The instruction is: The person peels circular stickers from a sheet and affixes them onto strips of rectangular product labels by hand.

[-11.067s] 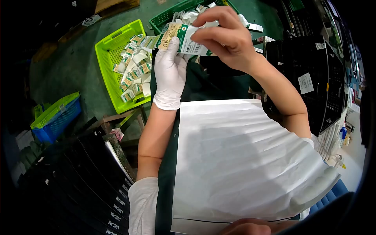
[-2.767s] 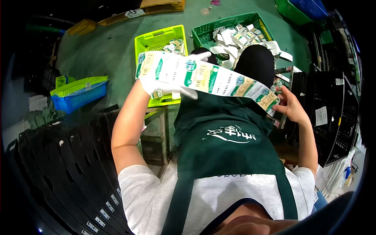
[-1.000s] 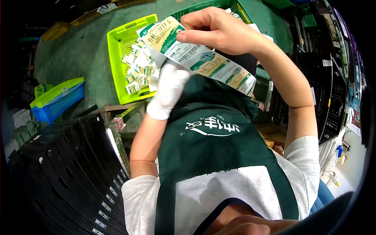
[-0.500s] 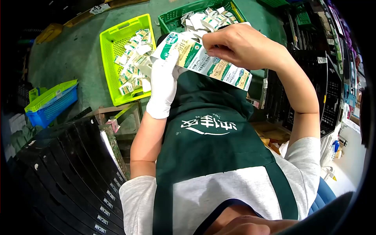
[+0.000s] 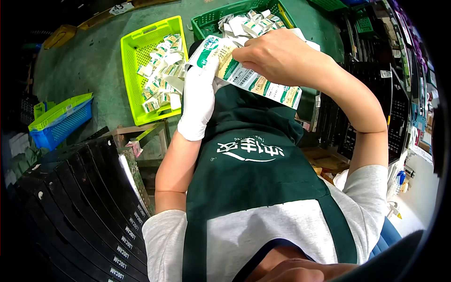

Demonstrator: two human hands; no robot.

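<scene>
My left hand point(image 5: 198, 96), in a white glove, is closed on the left end of a strip of printed labels point(image 5: 256, 82) in green, white and pale yellow with barcodes. The strip slants down to the right above my dark green apron point(image 5: 253, 174). Over its upper middle, my bare right hand point(image 5: 277, 56) has its fingers curled in a pinch at the labels; its fingertips are partly hidden. Just beyond, a yellow-green crate point(image 5: 128, 77) holds many small folded labelled pieces. Similar pieces lie in a green crate point(image 5: 199, 21) behind my right hand.
At the left, a yellow-green crate sits in a blue crate point(image 5: 70, 124) on the floor. A stack of black crates point(image 5: 84, 188) rises close by my left elbow. More black crates point(image 5: 376, 113) stand to the right, near my right forearm.
My right hand has shifted slightly left along the label strip, toward my gloved hand. The left hand and the strip's left end have moved a little to the right.
</scene>
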